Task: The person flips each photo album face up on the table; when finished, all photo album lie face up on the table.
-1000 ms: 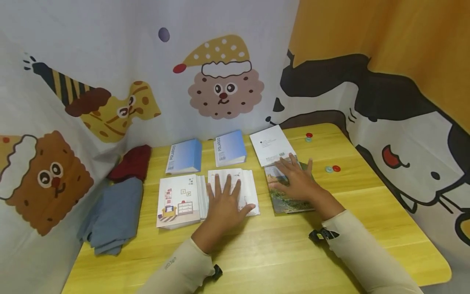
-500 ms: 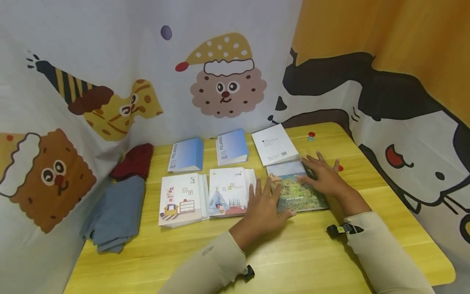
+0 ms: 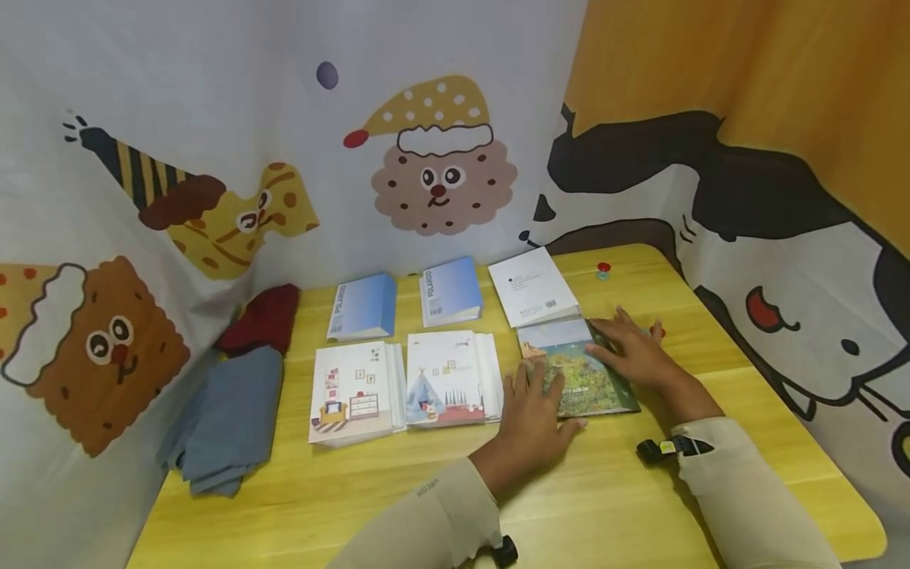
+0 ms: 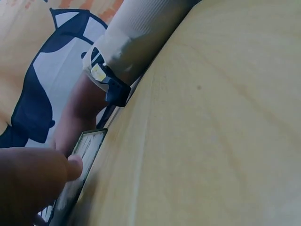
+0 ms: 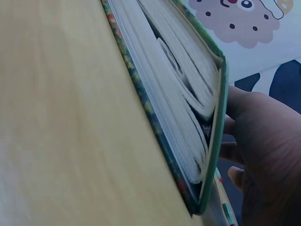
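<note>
A photo album [image 3: 593, 371] with a landscape cover lies at the front right of two rows of albums. My left hand [image 3: 529, 415] rests at its left side, fingers over the cover edge. In the left wrist view, the thumb [image 4: 74, 167] touches the album's page side [image 4: 89, 146]. My right hand [image 3: 636, 352] lies along the album's right edge with fingers spread and relaxed. Seen from the right wrist, the green-edged album [image 5: 174, 94] shows its page ends, and the right hand [image 5: 268, 150] is beside its spine. Neither hand grips it.
Left of it lie a tent-picture album [image 3: 444, 383] and a room-picture album [image 3: 351, 395]. Behind are two blue albums [image 3: 366, 304] and a white one [image 3: 533, 284]. Folded grey cloth [image 3: 231, 419] and dark red cloth [image 3: 263, 320] lie left. Small discs [image 3: 603, 271] sit at the back right.
My left hand has moved right, off the tent-picture album and onto the landscape album's left side. My right hand has slid right from the cover's upper part to its right edge.
</note>
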`<state>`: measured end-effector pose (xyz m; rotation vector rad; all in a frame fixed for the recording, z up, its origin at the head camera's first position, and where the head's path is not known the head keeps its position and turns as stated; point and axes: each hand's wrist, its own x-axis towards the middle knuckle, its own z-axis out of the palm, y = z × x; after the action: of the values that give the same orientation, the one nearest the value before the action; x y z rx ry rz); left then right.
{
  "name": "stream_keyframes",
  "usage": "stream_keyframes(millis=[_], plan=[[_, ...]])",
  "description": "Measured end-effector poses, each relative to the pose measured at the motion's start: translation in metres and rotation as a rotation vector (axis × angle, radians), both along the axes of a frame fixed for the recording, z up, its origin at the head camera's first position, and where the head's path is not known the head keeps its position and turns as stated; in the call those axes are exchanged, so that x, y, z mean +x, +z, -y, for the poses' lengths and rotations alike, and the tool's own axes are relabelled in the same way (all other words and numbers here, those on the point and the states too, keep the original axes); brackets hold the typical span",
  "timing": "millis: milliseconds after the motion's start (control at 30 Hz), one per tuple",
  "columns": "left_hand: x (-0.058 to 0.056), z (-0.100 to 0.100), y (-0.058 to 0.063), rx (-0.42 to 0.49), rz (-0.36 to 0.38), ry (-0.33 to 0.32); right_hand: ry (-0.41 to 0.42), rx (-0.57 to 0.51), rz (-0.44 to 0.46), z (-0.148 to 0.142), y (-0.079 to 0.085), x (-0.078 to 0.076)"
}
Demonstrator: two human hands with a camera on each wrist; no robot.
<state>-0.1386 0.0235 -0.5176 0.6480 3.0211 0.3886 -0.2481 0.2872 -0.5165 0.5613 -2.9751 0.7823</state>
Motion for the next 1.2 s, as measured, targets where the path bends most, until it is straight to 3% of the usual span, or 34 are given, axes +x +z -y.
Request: stream_keyframes(millis=[200, 433, 600, 700, 900, 1033, 1200], plan=[[-0.002, -0.001, -0.003, -0.067, -0.039, 0.009, -0.011, -0.002, 0.043, 0.001, -0.004, -0.003], [-0.002, -0.001, -0.006, -0.012, -0.015, -0.002, -0.027, -0.070, 0.029, 0.002, -0.001, -0.001], [0.000, 0.003, -0.011, 0.112, -0.044, -0.047, 0.004, -0.260, -0.086, 0.002, 0.001, 0.002], [0.001, 0.004, -0.013, 0.181, -0.048, -0.086, 0.052, -0.445, -0.121, 0.003, 0.005, 0.007], [0.000, 0.004, -0.008, 0.337, 0.041, -0.167, 0.241, -0.849, -0.198, 0.005, 0.012, 0.010], [-0.003, 0.002, -0.009, 0.488, 0.095, -0.231, 0.281, -0.947, -0.232, 0.006, 0.015, 0.014], [-0.013, -0.004, -0.008, 0.675, 0.036, -0.298, 0.293, -0.966, -0.228, 0.012, 0.017, 0.019]])
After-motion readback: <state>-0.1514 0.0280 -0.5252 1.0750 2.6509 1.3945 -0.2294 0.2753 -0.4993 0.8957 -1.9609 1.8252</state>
